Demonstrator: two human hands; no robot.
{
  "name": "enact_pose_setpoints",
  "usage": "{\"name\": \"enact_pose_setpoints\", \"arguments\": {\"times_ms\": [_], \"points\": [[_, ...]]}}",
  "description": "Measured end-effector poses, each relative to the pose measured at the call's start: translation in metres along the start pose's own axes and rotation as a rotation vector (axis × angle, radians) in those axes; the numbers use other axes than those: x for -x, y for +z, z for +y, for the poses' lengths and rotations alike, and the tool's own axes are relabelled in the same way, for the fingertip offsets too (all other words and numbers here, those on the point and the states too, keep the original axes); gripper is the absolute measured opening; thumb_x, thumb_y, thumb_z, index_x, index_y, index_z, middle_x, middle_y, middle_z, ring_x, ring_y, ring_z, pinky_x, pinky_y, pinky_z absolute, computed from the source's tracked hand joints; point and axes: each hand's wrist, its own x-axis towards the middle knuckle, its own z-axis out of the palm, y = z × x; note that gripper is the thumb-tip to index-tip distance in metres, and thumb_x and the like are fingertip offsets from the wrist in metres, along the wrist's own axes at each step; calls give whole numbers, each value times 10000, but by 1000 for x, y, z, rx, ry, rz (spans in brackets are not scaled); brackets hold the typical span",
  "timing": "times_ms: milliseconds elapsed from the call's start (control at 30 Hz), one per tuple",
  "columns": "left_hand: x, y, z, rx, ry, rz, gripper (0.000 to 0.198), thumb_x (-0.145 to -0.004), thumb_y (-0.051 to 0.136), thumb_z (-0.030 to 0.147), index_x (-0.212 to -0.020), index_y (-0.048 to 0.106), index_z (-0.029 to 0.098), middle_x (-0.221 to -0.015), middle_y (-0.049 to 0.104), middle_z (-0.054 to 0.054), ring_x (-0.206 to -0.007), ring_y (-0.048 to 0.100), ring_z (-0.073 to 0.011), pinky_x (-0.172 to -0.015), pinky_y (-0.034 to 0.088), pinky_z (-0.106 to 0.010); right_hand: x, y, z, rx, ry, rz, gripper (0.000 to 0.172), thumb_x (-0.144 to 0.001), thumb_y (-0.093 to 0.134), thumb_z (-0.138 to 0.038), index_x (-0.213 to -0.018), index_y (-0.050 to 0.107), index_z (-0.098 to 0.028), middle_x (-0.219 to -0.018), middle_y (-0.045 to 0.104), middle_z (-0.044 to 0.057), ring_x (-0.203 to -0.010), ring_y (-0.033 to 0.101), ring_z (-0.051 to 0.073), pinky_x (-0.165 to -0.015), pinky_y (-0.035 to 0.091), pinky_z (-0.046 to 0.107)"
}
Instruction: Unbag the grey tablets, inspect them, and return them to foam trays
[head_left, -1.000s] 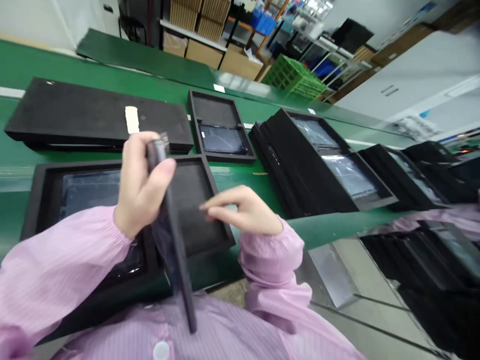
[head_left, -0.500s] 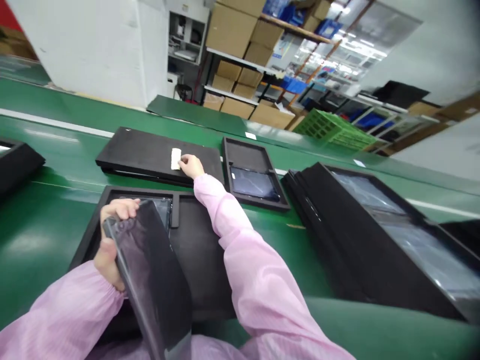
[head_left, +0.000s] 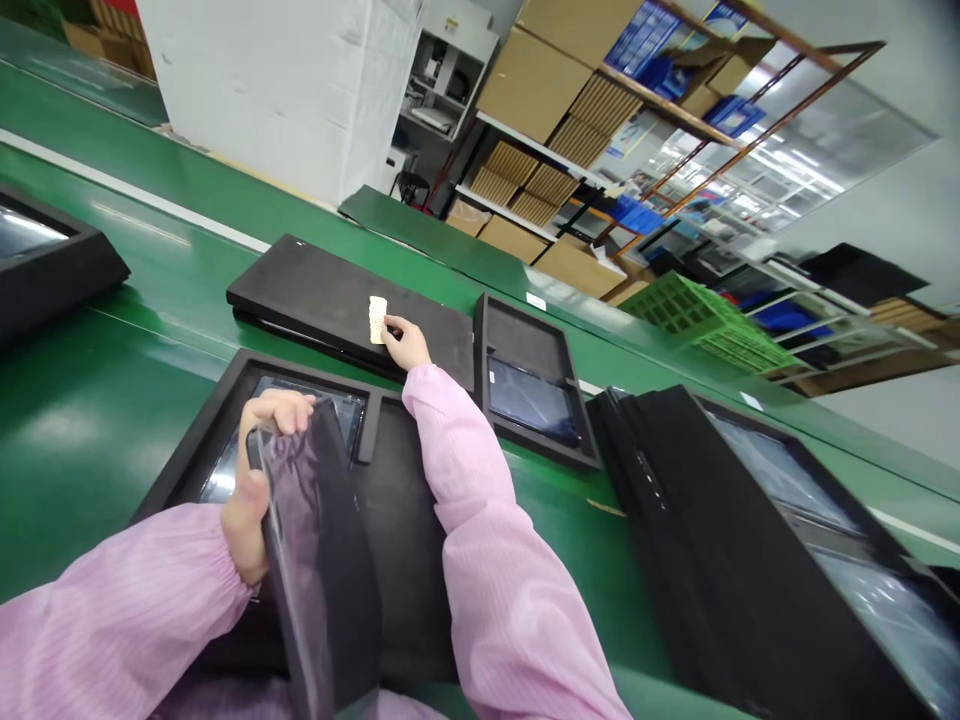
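My left hand (head_left: 259,470) is closed round the top edge of a dark flat panel in a plastic sleeve (head_left: 319,570), held upright and tilted over a black foam tray (head_left: 187,450) with two pockets. One pocket holds another screen. My right hand (head_left: 406,343) reaches far forward onto a flat black foam lid (head_left: 315,295). Its fingertips pinch the edge of a small cream label sheet (head_left: 377,319) lying on that lid.
All of this sits on a green conveyor belt (head_left: 112,380). A smaller black tray with a screen (head_left: 529,385) lies right of the lid. Stacked black trays (head_left: 750,540) stand at the right, another tray (head_left: 52,260) at the left. Shelves of cardboard boxes (head_left: 540,90) stand behind.
My right arm has stretched from the near tray out to the label sheet on the far lid. The left hand turned the panel broadside and lowered it. My view has tipped upward.
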Motion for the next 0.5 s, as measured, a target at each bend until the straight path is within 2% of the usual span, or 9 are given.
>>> {"name": "enact_pose_setpoints", "arguments": {"times_ms": [133, 267, 500], "points": [[0, 2, -1, 13, 7, 18, 295, -723, 633, 511, -770, 571, 226, -790, 417, -38, -790, 437, -220, -1009, 403, -415, -1, 3, -1, 45, 10, 7, 268, -930, 641, -267, -1171, 629, -152, -1240, 628, 88, -1124, 604, 223, -995, 491, 454], [0, 2, -1, 48, 1, 18, 286, -735, 641, 494, -777, 576, 218, -797, 427, -35, -792, 433, -210, -981, 413, -399, -4, 1, -1, 78, 5, -30, 210, -939, 632, -308, -1073, 650, -147, -1180, 639, 78, -1101, 606, 217, -977, 497, 447], [0, -4, -3, 27, 6, -19, 308, -753, 640, 517, -795, 566, 220, -804, 437, -34, -802, 449, -213, -944, 418, -390, -6, 1, -3, 112, -8, -67, 212, -903, 646, -279, -1066, 647, -144, -1134, 639, 74, -1085, 584, 221, -990, 459, 432]]}}
